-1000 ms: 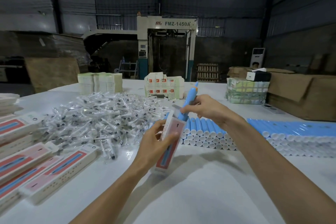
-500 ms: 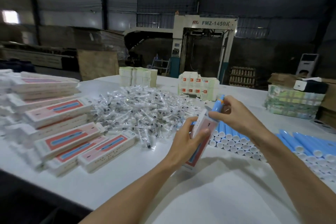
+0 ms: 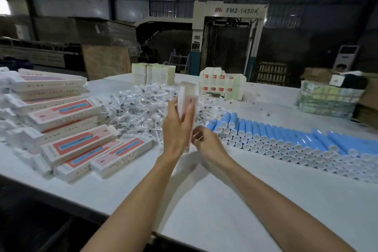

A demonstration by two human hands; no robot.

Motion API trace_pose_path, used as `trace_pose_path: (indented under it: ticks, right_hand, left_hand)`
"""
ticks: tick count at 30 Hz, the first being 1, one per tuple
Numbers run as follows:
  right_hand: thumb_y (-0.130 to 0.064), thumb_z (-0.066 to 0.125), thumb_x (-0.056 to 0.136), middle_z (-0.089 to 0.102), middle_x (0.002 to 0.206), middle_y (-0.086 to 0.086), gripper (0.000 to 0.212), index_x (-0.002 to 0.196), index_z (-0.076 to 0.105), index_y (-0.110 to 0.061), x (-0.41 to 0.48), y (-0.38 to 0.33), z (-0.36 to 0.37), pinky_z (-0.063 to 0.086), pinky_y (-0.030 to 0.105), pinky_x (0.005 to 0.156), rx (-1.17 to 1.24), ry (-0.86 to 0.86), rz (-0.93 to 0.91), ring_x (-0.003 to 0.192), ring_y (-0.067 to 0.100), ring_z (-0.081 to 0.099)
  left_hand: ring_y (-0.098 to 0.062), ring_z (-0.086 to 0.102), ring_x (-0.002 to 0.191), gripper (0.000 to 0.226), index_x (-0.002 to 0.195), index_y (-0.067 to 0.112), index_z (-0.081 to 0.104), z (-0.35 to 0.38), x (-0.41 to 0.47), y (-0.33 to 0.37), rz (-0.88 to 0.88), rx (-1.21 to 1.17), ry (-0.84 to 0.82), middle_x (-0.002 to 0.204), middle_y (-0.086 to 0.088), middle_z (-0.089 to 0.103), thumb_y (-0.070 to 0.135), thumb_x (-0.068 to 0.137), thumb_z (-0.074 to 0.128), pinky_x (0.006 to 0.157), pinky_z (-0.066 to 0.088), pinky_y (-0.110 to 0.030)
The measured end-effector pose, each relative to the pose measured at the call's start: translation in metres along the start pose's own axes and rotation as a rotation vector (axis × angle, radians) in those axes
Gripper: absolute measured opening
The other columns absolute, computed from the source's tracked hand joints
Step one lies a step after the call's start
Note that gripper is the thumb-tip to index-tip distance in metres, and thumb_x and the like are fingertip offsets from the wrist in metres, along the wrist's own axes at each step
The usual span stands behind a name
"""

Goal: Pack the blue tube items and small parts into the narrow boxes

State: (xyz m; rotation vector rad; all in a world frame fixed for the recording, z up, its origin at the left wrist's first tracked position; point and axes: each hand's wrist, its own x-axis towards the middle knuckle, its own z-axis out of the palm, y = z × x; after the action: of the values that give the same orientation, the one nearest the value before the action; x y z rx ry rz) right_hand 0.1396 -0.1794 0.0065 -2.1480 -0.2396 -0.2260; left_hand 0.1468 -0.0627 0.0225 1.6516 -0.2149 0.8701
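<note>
Fingers (image 3: 187, 113) gripping upright box (image 3: 188, 93), right hand (image 3: 206, 142) curled

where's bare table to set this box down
Bare table lies nearest you, between the packed boxes on the left and the blue tubes on the right. The middle is crowded with the small parts pile.

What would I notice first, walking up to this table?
Probably the left hand gripping a narrow box upright at the centre, the right hand at its lower end. To the right lies a long stack of blue tubes; behind the hands, a heap of clear-wrapped small parts; on the left, piled boxes.
</note>
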Motion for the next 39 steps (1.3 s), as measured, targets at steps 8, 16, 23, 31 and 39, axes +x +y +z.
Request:
trace_pose_path:
  ticks: [8,16,23,31,39]
  right_hand:
    - [-0.027,0.054,0.105,0.072,0.106,0.014,0.012,0.093,0.055,-0.026,0.035,0.002,0.071,0.032,0.032,0.079,-0.281,-0.116,-0.063,0.103,0.032,0.064]
    - [-0.002,0.059,0.096,0.059,0.055,-0.018,0.050,0.055,0.064,-0.029,0.033,0.007,0.042,0.042,0.023,0.064,0.171,0.062,0.031,0.053,-0.004,0.049]
    - [-0.016,0.068,0.099,0.072,0.075,-0.009,0.012,0.088,0.073,-0.017,0.013,0.012,-0.095,0.050,0.012,0.066,0.380,0.391,-0.110,0.071,0.002,0.064]
    - [-0.015,0.068,0.093,0.078,0.085,0.014,0.027,0.117,0.057,-0.012,-0.007,0.018,-0.196,0.056,0.026,0.070,0.601,0.581,-0.271,0.075,0.019,0.070]
    - [-0.015,0.065,0.098,0.075,0.080,-0.003,0.014,0.109,0.057,-0.018,-0.004,0.042,-0.188,0.052,0.022,0.071,0.197,0.549,-0.263,0.077,0.010,0.070]
  left_hand:
    - [-0.013,0.065,0.076,0.045,0.147,0.019,0.047,-0.011,0.005,-0.008,0.251,0.397,0.151,0.107,0.000,0.072,0.043,0.109,0.058,0.064,0.056,-0.030]
    - [-0.006,0.068,0.078,0.045,0.140,0.022,0.051,-0.005,0.004,-0.005,0.139,0.213,0.134,0.100,0.011,0.068,0.050,0.106,0.061,0.062,0.054,-0.020]
    - [0.000,0.076,0.084,0.030,0.121,0.031,0.063,0.026,-0.011,0.005,-0.305,-0.244,-0.196,0.107,0.007,0.077,0.044,0.097,0.076,0.069,0.056,-0.022]
    - [-0.016,0.079,0.093,0.038,0.125,0.026,0.065,0.111,-0.031,0.045,-0.341,-0.323,-0.594,0.103,-0.001,0.082,0.041,0.094,0.081,0.080,0.064,-0.035]
    - [-0.004,0.076,0.096,0.034,0.121,0.030,0.069,0.132,-0.056,0.035,-0.342,-0.362,-0.536,0.109,0.008,0.080,0.041,0.092,0.083,0.080,0.060,-0.028]
